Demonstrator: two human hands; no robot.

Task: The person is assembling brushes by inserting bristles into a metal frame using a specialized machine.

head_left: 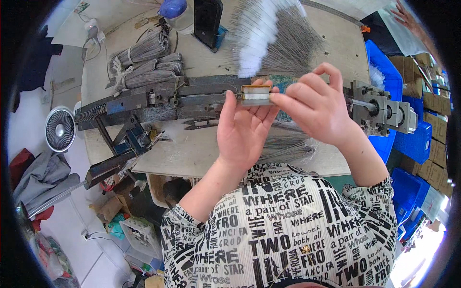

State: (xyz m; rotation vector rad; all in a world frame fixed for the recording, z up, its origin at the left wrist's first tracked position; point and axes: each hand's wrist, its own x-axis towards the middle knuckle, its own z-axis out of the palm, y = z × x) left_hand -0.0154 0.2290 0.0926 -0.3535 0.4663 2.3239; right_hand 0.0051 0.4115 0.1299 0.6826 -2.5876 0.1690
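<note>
A small rectangular box-like piece [256, 94], white in the middle with an orange-yellow upper edge and a greyish lower edge, is held up over the bench. My left hand [241, 129], palm up, supports it from behind, with the fingers partly hidden by it. At its right end, my right hand [314, 105] grips it between thumb and index finger, the other fingers curled. Just behind is the long dark metal bar of a bench machine [201, 98]. Beyond the hands, thin twisted wires with white bristles [261, 36] lie fanned out.
Tied bundles of grey wire [144, 60] lie at the back left, near a propped phone [207, 24] and a blue-topped jar [174, 10]. A metal chuck [384, 111] stands at right. Pliers-like snips [200, 124] and more wires [285, 150] lie in front. Blue crates [408, 192] stand at right.
</note>
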